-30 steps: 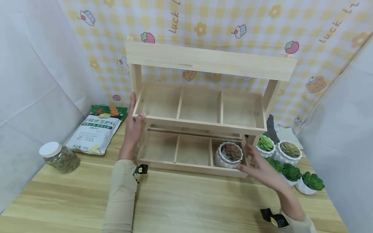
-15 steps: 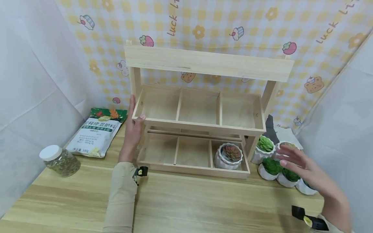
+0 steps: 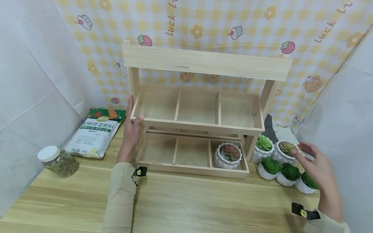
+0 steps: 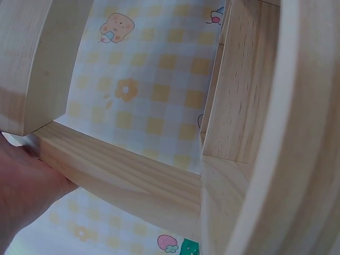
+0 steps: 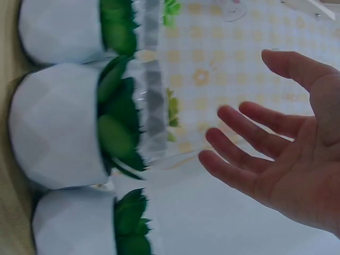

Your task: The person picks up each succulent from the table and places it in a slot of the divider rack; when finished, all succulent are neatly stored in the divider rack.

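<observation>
A two-tier wooden plant stand (image 3: 196,124) stands against the back, each tier split into three compartments. My left hand (image 3: 132,131) grips the left end of its upper tray, thumb at the front edge and fingers along the outer side. The lower right compartment holds a white pot with a reddish succulent (image 3: 230,152). Over at the right, my right hand (image 3: 316,163) has its fingers apart and holds nothing. Its thumb overlaps a white pot with an olive-green succulent (image 3: 287,148). In the right wrist view the hand (image 5: 287,154) is above smaller potted green succulents (image 5: 58,125).
A brighter green potted succulent (image 3: 264,143) stands by the stand's right post, with several small pots in front. On the left lie a white-and-green fertilizer bag (image 3: 94,134) and a clear jar with a white lid (image 3: 59,161). A patterned cloth (image 3: 201,19) hangs behind.
My right hand has left the reddish succulent's pot in the lower compartment and moved right to the group of potted plants. My left hand has kept its grip on the stand.
</observation>
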The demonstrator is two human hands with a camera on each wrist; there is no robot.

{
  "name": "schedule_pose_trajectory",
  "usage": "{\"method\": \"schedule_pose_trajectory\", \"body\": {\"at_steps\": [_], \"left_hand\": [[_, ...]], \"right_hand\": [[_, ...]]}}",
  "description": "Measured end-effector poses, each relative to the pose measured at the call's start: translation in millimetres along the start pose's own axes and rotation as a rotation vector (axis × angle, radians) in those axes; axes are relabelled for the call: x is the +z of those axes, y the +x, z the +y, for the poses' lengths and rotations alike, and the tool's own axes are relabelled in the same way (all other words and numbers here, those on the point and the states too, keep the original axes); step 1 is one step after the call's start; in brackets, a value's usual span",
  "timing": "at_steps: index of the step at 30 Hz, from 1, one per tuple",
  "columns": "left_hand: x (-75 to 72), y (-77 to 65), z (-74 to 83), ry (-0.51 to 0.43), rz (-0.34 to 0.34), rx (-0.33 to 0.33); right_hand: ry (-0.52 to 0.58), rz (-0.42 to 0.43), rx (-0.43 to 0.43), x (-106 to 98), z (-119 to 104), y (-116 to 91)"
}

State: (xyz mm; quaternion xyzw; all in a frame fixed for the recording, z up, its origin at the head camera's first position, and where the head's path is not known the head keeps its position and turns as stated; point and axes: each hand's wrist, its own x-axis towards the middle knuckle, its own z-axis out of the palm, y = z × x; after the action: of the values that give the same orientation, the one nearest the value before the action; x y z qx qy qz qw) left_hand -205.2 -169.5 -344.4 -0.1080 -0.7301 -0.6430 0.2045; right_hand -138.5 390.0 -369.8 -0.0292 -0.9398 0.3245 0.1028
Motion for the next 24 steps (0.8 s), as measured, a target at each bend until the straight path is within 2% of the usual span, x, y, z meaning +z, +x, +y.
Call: {"method": "schedule_pose_trajectory", "body": {"at_steps": [4,6,10,24], "left_hand": [[-0.8,0.1,-0.2,-0.003,-0.001,0.008],[-0.8,0.1,-0.8,-0.001,-0.002,0.009],[-0.4,0.1,-2.0,-0.005,0.000,0.013],[-0.1,-0.3,-3.0,0.007,-0.005,0.030]], "right_hand": [[-0.018,0.027,0.069,9.5,10.9,5.2],[0.007,0.012,0.081,11.0,9.5,6.0],[-0.013,-0.007,0.117,13.9,5.0,6.6],[-0.073,-0.097,0.155,22.6,5.1,15.6]]}}
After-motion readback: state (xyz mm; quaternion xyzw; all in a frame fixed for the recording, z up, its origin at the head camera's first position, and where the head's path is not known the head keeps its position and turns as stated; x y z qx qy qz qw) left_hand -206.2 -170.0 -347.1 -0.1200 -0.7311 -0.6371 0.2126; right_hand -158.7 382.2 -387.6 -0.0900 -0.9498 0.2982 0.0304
